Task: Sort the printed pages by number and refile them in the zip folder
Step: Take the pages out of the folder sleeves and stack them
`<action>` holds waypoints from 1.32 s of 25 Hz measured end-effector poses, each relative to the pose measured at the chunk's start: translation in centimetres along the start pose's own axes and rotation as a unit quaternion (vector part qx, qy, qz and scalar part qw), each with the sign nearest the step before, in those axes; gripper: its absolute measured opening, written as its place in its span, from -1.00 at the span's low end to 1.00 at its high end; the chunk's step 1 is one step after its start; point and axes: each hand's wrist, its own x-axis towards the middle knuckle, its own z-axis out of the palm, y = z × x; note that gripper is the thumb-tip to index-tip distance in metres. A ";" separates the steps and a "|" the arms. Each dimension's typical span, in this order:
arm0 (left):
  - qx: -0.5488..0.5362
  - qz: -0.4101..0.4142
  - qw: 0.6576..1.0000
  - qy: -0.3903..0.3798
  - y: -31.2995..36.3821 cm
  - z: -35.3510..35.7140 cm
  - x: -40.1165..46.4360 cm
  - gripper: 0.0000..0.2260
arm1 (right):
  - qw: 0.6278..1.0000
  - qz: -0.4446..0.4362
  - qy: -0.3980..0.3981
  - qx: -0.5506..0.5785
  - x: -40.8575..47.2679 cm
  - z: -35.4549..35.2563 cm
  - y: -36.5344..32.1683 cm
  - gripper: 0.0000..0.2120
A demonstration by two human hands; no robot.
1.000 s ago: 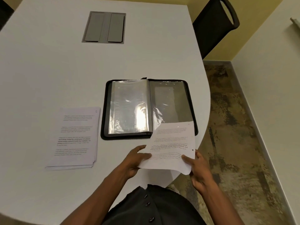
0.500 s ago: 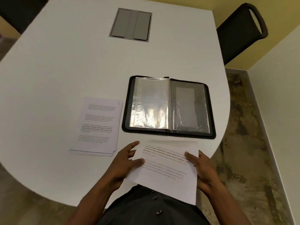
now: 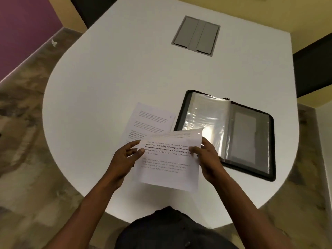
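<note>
Page held, number unchecked.
My left hand (image 3: 125,157) and right hand (image 3: 206,155) pinch the printed page (image 3: 167,164); misreading it could missort it.

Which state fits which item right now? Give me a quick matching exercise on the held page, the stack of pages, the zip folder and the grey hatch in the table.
Things:
1. held page
2. stack of pages
3. zip folder
4. grey hatch

States:
A. lies open on the table, clear sleeves showing
B. set flush in the tabletop, on the far side
C. lies flat on the table left of the folder, printed side up
D. gripped at its side edges by the left hand and the right hand

Pairs: 1-D, 2-C, 3-A, 4-B
</note>
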 end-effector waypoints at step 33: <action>0.332 0.035 0.936 0.112 -3.4 -6.7 17.0 -0.50 | 0.986 0.062 0.001 -0.154 11.7 12.1 4.5 -0.37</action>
